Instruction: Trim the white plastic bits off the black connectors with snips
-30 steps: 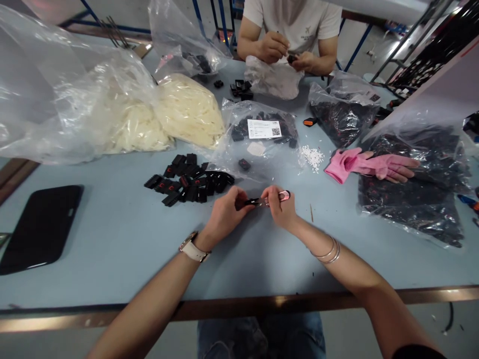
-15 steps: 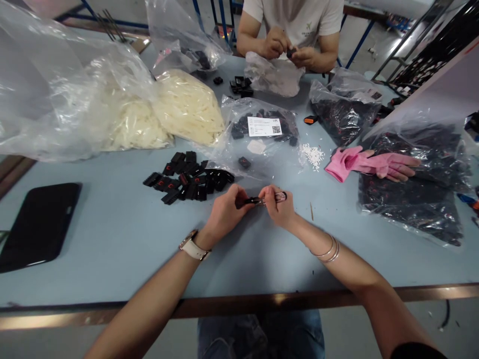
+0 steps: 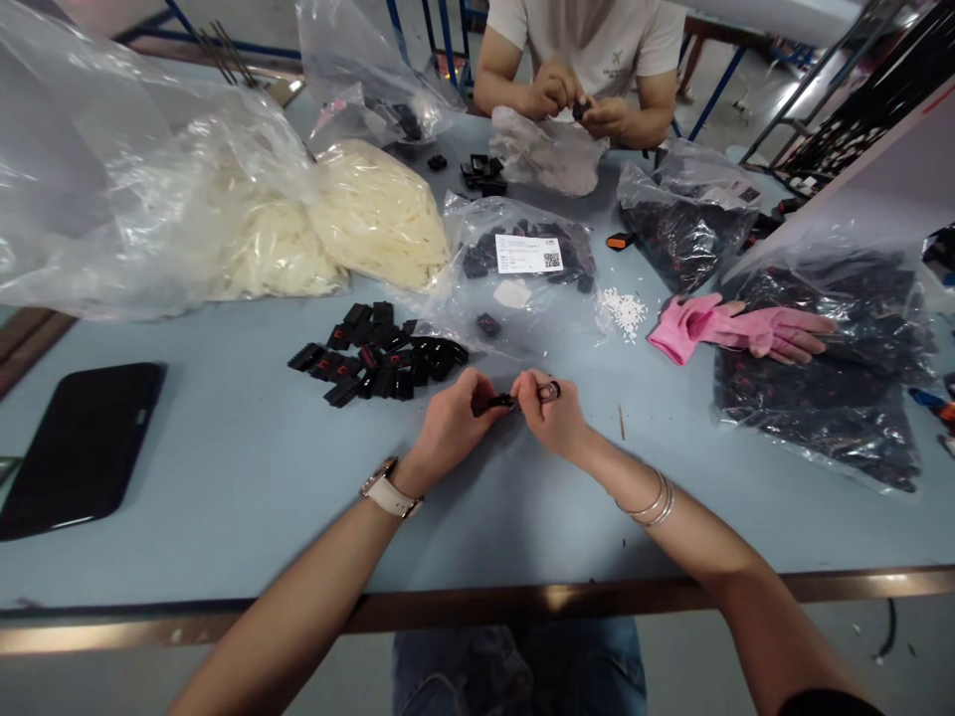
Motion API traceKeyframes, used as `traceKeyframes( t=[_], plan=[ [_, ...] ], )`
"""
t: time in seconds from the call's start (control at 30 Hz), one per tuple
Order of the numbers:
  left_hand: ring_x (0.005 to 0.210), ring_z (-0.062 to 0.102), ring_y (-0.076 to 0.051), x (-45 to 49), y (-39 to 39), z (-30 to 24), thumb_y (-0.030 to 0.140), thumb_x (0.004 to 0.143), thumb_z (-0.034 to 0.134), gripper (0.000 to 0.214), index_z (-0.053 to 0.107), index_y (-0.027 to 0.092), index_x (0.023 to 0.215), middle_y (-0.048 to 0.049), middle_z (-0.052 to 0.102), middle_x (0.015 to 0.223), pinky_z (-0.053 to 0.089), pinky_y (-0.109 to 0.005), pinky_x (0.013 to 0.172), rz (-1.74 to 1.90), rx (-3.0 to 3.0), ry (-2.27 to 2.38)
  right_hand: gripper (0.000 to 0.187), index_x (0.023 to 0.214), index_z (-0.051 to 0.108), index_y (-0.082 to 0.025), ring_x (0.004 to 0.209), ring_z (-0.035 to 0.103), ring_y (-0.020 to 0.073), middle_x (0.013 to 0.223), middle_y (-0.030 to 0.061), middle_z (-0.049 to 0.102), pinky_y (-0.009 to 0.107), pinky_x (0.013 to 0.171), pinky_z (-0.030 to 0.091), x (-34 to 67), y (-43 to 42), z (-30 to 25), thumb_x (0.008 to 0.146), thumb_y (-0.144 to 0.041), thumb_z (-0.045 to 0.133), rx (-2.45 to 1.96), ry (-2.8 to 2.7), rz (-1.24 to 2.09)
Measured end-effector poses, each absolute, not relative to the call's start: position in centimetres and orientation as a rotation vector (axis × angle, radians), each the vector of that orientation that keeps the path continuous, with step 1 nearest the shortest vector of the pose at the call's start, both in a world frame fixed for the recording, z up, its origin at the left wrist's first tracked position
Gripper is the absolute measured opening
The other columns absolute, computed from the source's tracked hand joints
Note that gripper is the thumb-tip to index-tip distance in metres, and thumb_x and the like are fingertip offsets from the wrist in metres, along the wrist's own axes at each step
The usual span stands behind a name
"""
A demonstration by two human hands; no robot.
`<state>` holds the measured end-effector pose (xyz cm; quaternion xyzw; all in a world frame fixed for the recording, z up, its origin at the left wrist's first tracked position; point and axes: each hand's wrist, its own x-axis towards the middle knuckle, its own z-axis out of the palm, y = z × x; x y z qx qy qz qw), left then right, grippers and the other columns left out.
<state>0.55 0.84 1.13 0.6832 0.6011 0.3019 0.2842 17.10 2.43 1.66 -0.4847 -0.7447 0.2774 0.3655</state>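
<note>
My left hand (image 3: 450, 420) is closed in a pinch on a small black plastic part (image 3: 499, 401), mostly hidden by the fingers. Facing it, my right hand (image 3: 558, 422) is wrapped round a small metal tool with a rounded loop end (image 3: 550, 392); I cannot make out its exact kind. The tool's front end lies by the black part, and the fingers cover where they meet. Just beyond my left hand, a pile of black plastic connector housings (image 3: 384, 370), some with red pieces inside, lies on the blue-grey table (image 3: 246, 447).
Beyond my hands are a labelled bag of black parts (image 3: 528, 254), tiny white pieces (image 3: 624, 313) and bags of cream strips (image 3: 377, 214). Pink gloves (image 3: 738, 326) lie on bagged parts at right, a black tablet-like slab (image 3: 82, 447) at left. A co-worker (image 3: 582, 60) sits opposite.
My right hand has turned slightly and closed further over the metal tool, so less of it shows. My left hand stays nearly in place on the black part.
</note>
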Motion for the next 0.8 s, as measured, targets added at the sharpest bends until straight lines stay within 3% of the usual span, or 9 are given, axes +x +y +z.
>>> traceKeyframes(
  t=[0.23,0.63,0.8],
  plan=[
    [0.06,0.058,-0.014,0.6,0.88,1.34,0.026,0.073,0.069,0.023,0.047,0.021,0.079,0.0023,0.064,0.071,0.044,-0.026,0.058,0.798,1.794,1.613,0.047,0.072,0.059,-0.021,0.049,0.05,0.0118,0.054,-0.0011,0.053,0.023,0.052,0.039,17.66,2.37,0.75,0.098,-0.047,0.029,-1.22,-1.737,0.758],
    [0.06,0.058,-0.014,0.59,0.85,1.15,0.029,0.074,0.069,0.023,0.047,0.022,0.078,0.0032,0.062,0.069,0.044,-0.026,0.057,0.811,1.801,1.609,0.044,0.073,0.057,-0.02,0.05,0.05,0.0116,0.054,-0.0016,0.052,0.024,0.055,0.04,17.39,2.54,1.45,0.098,-0.042,0.028,-1.168,-1.853,0.734],
    [0.059,0.057,-0.014,0.7,0.85,1.06,0.029,0.075,0.068,0.024,0.046,0.022,0.077,0.0031,0.062,0.069,0.044,-0.026,0.057,0.825,1.814,1.605,0.041,0.072,0.055,-0.021,0.056,0.055,0.0128,0.062,0.0019,0.06,0.024,0.06,0.042,17.26,2.78,1.48,0.097,-0.041,0.029,-1.24,-1.92,0.685]
  ],
)
